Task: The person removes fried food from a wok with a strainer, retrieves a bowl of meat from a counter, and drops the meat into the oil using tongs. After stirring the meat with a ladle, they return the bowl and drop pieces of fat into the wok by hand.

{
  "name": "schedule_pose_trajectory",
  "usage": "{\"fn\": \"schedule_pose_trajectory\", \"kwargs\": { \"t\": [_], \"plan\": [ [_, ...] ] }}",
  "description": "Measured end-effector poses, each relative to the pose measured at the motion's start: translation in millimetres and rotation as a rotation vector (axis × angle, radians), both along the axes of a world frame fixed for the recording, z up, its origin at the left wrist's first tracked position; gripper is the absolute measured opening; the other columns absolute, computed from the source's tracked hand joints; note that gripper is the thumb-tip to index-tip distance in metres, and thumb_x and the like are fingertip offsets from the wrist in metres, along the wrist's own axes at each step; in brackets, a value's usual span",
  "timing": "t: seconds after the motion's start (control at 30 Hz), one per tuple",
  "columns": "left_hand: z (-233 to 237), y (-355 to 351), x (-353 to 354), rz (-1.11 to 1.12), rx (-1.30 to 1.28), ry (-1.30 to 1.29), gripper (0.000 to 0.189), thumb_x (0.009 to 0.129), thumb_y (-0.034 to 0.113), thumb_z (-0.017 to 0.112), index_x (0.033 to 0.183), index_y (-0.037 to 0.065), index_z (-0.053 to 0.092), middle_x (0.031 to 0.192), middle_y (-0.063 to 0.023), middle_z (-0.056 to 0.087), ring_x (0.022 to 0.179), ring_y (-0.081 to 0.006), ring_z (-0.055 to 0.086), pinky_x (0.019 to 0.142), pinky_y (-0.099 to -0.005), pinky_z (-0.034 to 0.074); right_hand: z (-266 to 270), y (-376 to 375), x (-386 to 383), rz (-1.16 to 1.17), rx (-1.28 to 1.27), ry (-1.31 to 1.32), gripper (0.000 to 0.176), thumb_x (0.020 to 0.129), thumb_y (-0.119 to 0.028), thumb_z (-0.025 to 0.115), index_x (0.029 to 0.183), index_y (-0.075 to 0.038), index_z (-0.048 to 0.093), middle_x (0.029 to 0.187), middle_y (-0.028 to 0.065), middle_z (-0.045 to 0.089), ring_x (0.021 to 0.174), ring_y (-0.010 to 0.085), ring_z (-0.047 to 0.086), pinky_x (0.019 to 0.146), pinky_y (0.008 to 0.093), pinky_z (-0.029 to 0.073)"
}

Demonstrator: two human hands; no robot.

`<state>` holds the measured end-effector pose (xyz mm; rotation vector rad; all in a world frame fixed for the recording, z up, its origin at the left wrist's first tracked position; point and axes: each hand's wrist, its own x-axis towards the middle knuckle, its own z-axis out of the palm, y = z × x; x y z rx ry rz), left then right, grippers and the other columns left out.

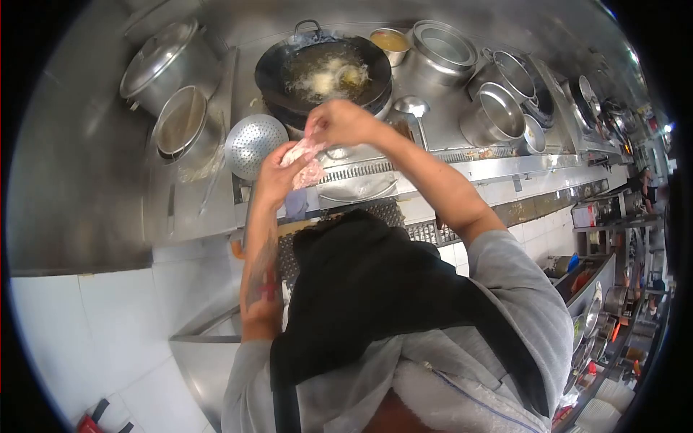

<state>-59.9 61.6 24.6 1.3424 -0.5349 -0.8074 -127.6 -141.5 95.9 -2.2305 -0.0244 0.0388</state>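
Note:
Between my two hands is a pale pink piece of raw meat (309, 172), limp, with a whitish surface that looks coated. My left hand (274, 175) grips its left side, fingers closed on it. The fingers of my right hand (342, 123) pinch its upper end. Both hands are just in front of a black wok (269, 78), close to its near rim. Oil bubbles in the wok around pale frying pieces (328, 78). A perforated metal skimmer (255, 146) lies left of my left hand, and a ladle (412, 107) rests right of the wok.
On the left stand a lidded pot (160, 61) and a pot with a strainer (180, 123). Behind and right are a pot of yellowish liquid (390, 42), a large pot (444, 47) and a steel pot (494, 115). A slotted drain (359, 172) runs along the stove front.

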Motion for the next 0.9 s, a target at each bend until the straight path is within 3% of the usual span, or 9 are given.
{"fn": "schedule_pose_trajectory", "kwargs": {
  "t": [0.1,0.17,0.23,0.3,0.43,0.57,0.63,0.77,0.9],
  "plan": [
    [-10.5,4.4,7.0,0.044,-0.094,0.117,0.031,0.090,0.010,0.068,0.118,0.002,0.060,0.099,-0.0066,0.068,0.086,-0.0139,0.066,0.075,-0.0289,0.056,-8.3,-43.4,-0.9,-0.126,0.301,0.037,0.021,0.084,-0.002,0.061,0.102,-0.002,0.070,0.095,0.0127,0.072,0.082,0.0159,0.068,0.071,0.0277,0.055],
    [-9.4,19.3,24.4,0.181,-0.214,0.340,0.031,0.090,0.010,0.067,0.120,0.002,0.060,0.100,-0.0072,0.066,0.086,-0.0175,0.067,0.073,-0.0314,0.057,-6.2,-78.0,-12.0,-0.247,0.665,0.031,0.023,0.090,-0.003,0.056,0.111,-0.002,0.066,0.101,0.0107,0.070,0.087,0.0160,0.067,0.070,0.0276,0.055],
    [-15.2,34.3,37.8,0.175,-0.188,0.315,0.034,0.091,0.012,0.065,0.123,0.003,0.058,0.104,-0.0076,0.065,0.091,-0.0195,0.066,0.077,-0.0344,0.056,0.5,-98.3,-18.8,-0.387,0.977,-0.027,0.022,0.097,-0.009,0.051,0.114,0.002,0.061,0.105,0.0114,0.068,0.094,0.0158,0.065,0.071,0.0262,0.056],
    [-14.8,44.1,46.1,0.175,-0.252,0.440,0.034,0.090,0.013,0.065,0.123,0.004,0.058,0.102,-0.0097,0.066,0.092,-0.0227,0.067,0.073,-0.0356,0.057,7.3,-118.6,-15.8,-0.452,1.007,-0.035,0.019,0.099,-0.012,0.052,0.108,0.004,0.059,0.104,0.0126,0.066,0.095,0.0156,0.064,0.073,0.0242,0.056],
    [-12.1,51.1,39.2,0.217,-0.369,0.611,0.038,0.091,0.010,0.062,0.128,0.005,0.054,0.116,-0.0113,0.063,0.103,-0.0249,0.063,0.082,-0.0363,0.055,8.4,-123.9,-0.1,-0.636,1.298,-0.352,0.014,0.094,-0.012,0.062,0.102,0.000,0.058,0.084,0.0081,0.063,0.082,0.0154,0.065,0.065,0.0200,0.054],
    [-18.6,41.7,28.9,0.095,-0.391,0.617,0.039,0.091,0.003,0.059,0.129,0.004,0.052,0.120,-0.0113,0.061,0.110,-0.0248,0.060,0.089,-0.0373,0.053,-16.0,-123.3,38.1,-0.829,0.729,-0.144,0.036,0.089,-0.036,0.070,0.098,-0.001,0.064,0.085,0.0158,0.068,0.101,0.0250,0.068,0.074,0.0287,0.055],
    [-17.1,33.7,16.2,0.200,-0.354,0.590,0.044,0.089,-0.005,0.059,0.131,0.004,0.050,0.124,-0.0115,0.060,0.115,-0.0250,0.058,0.093,-0.0388,0.052,-15.9,-98.7,43.0,-0.792,-0.216,-0.096,0.053,0.085,-0.047,0.069,0.104,0.003,0.065,0.099,0.0195,0.070,0.101,0.0332,0.067,0.084,0.0382,0.053],
    [-17.6,35.1,9.4,0.124,-0.369,0.553,0.053,0.086,-0.006,0.062,0.136,0.006,0.046,0.126,-0.0114,0.058,0.115,-0.0261,0.058,0.094,-0.0392,0.052,-58.8,-100.0,59.4,-0.469,-0.527,0.027,0.061,0.083,-0.048,0.069,0.116,0.003,0.062,0.105,0.0201,0.069,0.101,0.0390,0.065,0.091,0.0413,0.049],
    [-5.2,36.5,1.2,0.185,-0.368,0.423,0.059,0.085,-0.009,0.063,0.138,0.006,0.042,0.127,-0.0135,0.058,0.116,-0.0275,0.059,0.092,-0.0418,0.053,-19.1,-38.4,30.0,-0.565,-0.221,-0.190,0.055,0.084,-0.036,0.070,0.126,-0.002,0.060,0.107,0.0191,0.069,0.099,0.0324,0.067,0.090,0.0382,0.051]
  ]
}}
